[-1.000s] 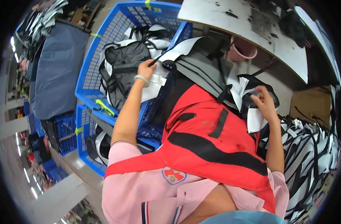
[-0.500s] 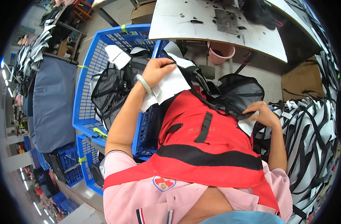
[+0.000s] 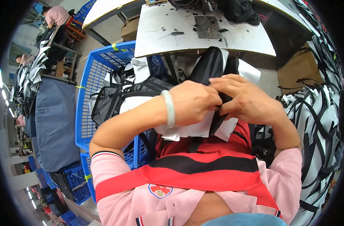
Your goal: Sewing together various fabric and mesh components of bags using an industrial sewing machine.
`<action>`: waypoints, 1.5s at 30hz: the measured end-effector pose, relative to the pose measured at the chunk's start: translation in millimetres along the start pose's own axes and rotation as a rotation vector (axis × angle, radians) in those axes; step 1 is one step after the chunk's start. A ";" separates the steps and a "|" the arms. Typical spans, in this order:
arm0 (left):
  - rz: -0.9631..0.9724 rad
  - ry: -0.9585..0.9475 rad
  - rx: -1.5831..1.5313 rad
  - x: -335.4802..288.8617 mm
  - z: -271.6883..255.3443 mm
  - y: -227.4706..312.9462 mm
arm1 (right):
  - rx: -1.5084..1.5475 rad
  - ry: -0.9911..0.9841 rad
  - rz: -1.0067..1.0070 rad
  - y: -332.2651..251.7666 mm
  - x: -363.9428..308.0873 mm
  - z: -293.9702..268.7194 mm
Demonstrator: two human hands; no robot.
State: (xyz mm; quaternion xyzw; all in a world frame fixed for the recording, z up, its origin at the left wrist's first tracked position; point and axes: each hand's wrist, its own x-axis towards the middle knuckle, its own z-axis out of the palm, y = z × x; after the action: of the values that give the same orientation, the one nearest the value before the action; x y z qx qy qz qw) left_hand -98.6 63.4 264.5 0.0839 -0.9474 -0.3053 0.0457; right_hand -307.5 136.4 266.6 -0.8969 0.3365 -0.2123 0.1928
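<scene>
Over my lap, a black-and-white fabric piece (image 3: 208, 69) stands partly upright, with white panels hanging below my fingers. My left hand (image 3: 192, 102), with a pale bangle on its wrist, is closed on its edge. Against it, my right hand (image 3: 251, 98) has its thumb and fingers bent around the same black part. The fingertips nearly touch, and the exact spot they pinch is partly hidden. A small white tag (image 3: 171, 134) hangs under the left wrist. Beneath the fabric lies my red apron (image 3: 205, 169) with a black band.
To the left stands a blue plastic crate (image 3: 85, 113) holding black mesh and white fabric pieces. A white table (image 3: 160, 37) with dark scraps is ahead. White pieces with black straps (image 3: 311, 116) hang at right, beside a cardboard box (image 3: 298, 69). Another person (image 3: 57, 16) sits far left.
My hands were apart, the left on a white piece and the right on black mesh. They have come together over my lap, and the fabric is now raised between them.
</scene>
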 end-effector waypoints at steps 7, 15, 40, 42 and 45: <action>-0.108 0.351 -0.140 6.6 -29.1 -54.8 | -0.073 0.036 0.318 48.8 -13.1 -18.2; -0.252 0.394 -0.493 49.7 -58.6 -85.1 | 0.183 0.131 0.522 74.5 -7.7 -65.5; -0.436 0.530 -0.577 139.5 -74.7 -177.8 | 0.106 0.214 0.722 186.9 6.4 -87.0; -0.410 0.554 -0.620 139.4 -74.7 -183.2 | 0.115 0.235 0.723 186.4 9.5 -85.0; -0.413 0.509 -0.590 144.1 -76.7 -187.9 | 0.135 0.238 0.726 191.6 9.6 -86.4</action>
State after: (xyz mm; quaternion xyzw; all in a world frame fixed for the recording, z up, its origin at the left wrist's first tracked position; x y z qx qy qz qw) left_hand -204.9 -157.6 221.5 0.3274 -0.7417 -0.5351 0.2375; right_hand -445.1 -21.6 247.6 -0.6737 0.6374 -0.2545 0.2738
